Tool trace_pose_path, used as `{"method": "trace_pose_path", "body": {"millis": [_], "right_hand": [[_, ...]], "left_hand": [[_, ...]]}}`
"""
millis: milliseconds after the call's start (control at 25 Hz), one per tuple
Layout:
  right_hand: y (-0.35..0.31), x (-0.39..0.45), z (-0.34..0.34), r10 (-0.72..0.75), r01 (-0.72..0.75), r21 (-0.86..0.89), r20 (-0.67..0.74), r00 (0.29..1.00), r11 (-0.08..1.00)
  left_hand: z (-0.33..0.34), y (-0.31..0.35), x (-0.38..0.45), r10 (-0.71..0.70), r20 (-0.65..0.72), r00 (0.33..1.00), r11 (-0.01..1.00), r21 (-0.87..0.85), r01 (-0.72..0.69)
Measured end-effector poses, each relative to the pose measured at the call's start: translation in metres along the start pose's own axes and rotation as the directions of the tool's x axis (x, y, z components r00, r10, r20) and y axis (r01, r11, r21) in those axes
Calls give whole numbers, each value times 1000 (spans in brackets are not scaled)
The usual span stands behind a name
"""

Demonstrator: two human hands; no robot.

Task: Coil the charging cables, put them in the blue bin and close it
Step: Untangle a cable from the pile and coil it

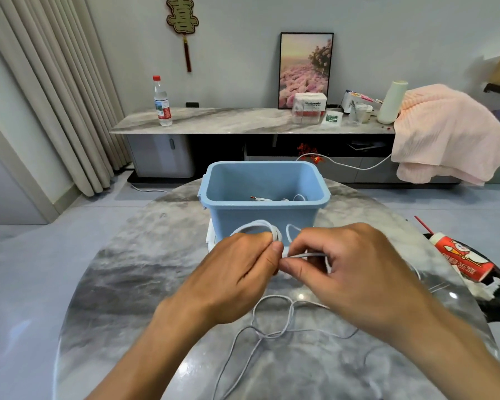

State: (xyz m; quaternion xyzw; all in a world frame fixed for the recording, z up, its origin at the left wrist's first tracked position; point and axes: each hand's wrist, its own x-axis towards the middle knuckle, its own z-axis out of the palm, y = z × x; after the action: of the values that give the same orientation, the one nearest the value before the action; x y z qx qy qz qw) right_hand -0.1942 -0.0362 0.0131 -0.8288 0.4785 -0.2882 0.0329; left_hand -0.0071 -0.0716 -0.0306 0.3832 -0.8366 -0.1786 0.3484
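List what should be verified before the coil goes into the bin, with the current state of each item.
1. Left hand holds the coiled loops of the white cable: ok.
2. Right hand pinches the free strand: ok.
3. Cable fully coiled: not ok, slack lies on the table.
4. Blue bin open: ok.
5. Room in bin: ok, one cable inside.
6. Lid within reach: cannot tell.

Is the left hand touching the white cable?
Touching. The head view shows the left hand pinching the coiled loops of the white cable between thumb and fingers, just before the blue bin.
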Motion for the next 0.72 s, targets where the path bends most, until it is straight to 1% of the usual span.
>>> {"method": "trace_pose_path", "body": {"millis": [40, 80, 120, 160, 200, 240, 280, 320, 360, 400, 440, 480, 520, 560, 600, 640, 680, 720], "right_hand": [[6, 1, -2, -22, 21, -35, -30, 999, 999], [13, 3, -4, -37, 37, -12, -50, 998, 999], [21, 4, -5, -25, 30, 101, -52, 998, 994], [29, 6, -3, 6, 4, 270, -37, 999, 963], [38, 7, 0, 52, -46, 420, -3, 999, 906], [44, 8, 6, 101, -107, 508, 40, 994, 855], [48, 8, 12, 136, -167, 549, 96, 986, 819], [49, 7, 20, 158, -216, 579, 150, 976, 786], [48, 7, 28, 167, -252, 615, 194, 967, 747], [45, 6, 35, 166, -273, 646, 223, 961, 713], [40, 5, 42, 159, -280, 669, 237, 958, 689], [31, 5, 49, 147, -282, 694, 249, 957, 662], [19, 3, 55, 139, -302, 724, 277, 951, 620], [5, 1, 60, 142, -355, 744, 337, 931, 565], [-7, -3, 64, 152, -437, 735, 423, 893, 518], [-18, -7, 65, 162, -511, 699, 504, 848, 500], [-26, -10, 62, 167, -546, 659, 548, 820, 518], [-32, -11, 57, 157, -506, 616, 530, 833, 603]], "left_hand": [[1, 2, 1, -24, 44, 999, 997, -69, 27], [3, 6, 0, -52, 100, 994, 978, -195, 71], [5, 9, 0, -79, 160, 984, 922, -365, 133], [5, 14, 0, -98, 214, 972, 820, -535, 201], [2, 18, 0, -110, 249, 962, 685, -682, 254], [-2, 20, -1, -112, 265, 958, 526, -802, 283], [-7, 20, -2, -102, 265, 959, 340, -896, 284], [-13, 17, -2, -84, 244, 966, 142, -957, 254], [-19, 14, -3, -59, 202, 978, -52, -979, 199], [-23, 10, -4, -36, 142, 989, -222, -966, 131], [-26, 7, -3, -50, 75, 996, -346, -937, 53], [-29, 4, -2, -108, 17, 994, -406, -913, -29], [-30, 2, -1, -194, -22, 981, -396, -913, -98], [-30, -1, 1, -302, -42, 952, -303, -943, -138], [-30, -2, 3, -399, -62, 915, -145, -981, -130], [-28, -2, 4, -454, -102, 885, 61, -995, -83], [-26, -2, 3, -446, -181, 876, 343, -939, -19], [-22, -4, 0, -366, -279, 888, 664, -747, 39]]}}
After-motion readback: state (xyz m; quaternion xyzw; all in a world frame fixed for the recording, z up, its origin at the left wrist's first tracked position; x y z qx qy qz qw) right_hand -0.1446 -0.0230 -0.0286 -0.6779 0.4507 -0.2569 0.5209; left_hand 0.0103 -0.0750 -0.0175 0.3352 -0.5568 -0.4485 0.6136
